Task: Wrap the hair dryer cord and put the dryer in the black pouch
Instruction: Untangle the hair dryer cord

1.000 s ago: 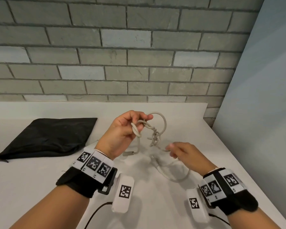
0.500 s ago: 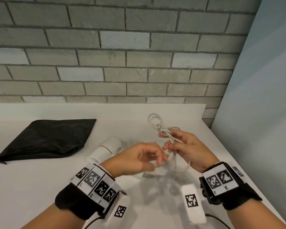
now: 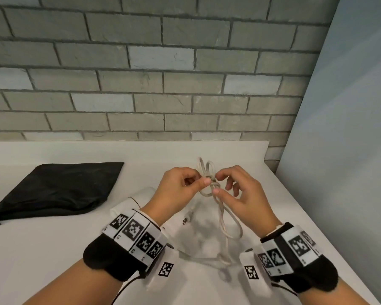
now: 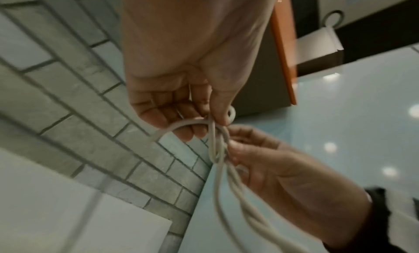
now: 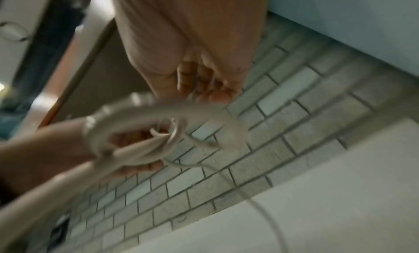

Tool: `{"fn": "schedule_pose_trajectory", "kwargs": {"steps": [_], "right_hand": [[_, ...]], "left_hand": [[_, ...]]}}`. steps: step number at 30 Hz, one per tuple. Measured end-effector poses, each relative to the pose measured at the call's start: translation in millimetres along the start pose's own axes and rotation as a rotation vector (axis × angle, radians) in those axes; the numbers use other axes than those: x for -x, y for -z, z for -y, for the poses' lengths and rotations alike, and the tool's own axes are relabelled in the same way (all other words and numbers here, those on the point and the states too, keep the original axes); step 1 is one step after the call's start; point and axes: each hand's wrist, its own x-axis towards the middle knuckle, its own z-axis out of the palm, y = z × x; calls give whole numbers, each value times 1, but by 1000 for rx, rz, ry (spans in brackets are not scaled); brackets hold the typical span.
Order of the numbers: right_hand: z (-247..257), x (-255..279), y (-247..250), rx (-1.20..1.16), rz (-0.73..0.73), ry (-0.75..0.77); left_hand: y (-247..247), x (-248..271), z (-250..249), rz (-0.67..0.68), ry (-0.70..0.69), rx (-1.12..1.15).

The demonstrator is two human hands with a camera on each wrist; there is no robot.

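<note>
The off-white cord (image 3: pixel 228 221) is gathered into loops and held above the table. My left hand (image 3: pixel 201 179) pinches the bundle at its knotted middle between thumb and forefinger. From the other side my right hand (image 3: pixel 217 183) pinches the same spot. Small loops stick up above the fingers and one long loop hangs below. The left wrist view shows the cord (image 4: pixel 216 149) running between both hands. In the right wrist view the cord (image 5: pixel 158 111) is blurred. The white hair dryer (image 3: pixel 130 202) lies on the table, mostly hidden behind my left wrist. The black pouch (image 3: pixel 53 188) lies flat at the left.
The plug (image 3: pixel 188 216) rests on the white table (image 3: pixel 31 260) under my hands. A grey brick wall (image 3: pixel 163 84) stands behind the table. A pale blue panel (image 3: pixel 350 150) closes off the right side along the table's edge.
One second ago my left hand held the looped cord alone. Half a second ago the right hand held it while the left was off it. Now both hands pinch the bundle's middle.
</note>
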Motion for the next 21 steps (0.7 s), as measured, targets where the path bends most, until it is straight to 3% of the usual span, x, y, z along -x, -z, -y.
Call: {"fn": "schedule_pose_trajectory", "kwargs": {"steps": [2,8,13,16,18,21], "right_hand": [[2,-2,-2,120,-16,87],[-3,-1,-8,240,-49,141],[2,0,0,-493,-245,-254],[-1,-1,4,-704,-280,-429],[-7,1,12,-551,-263,-385],[-1,-1,21,-100,-165,-48]], "left_hand": [[-4,0,-4,-5,-2,-19],[-7,1,-5,69,55,97],[3,1,3,119,-10,79],[2,1,6,37,16,78],[5,0,11,-24,35,61],[7,1,10,-8,-2,-57]]}}
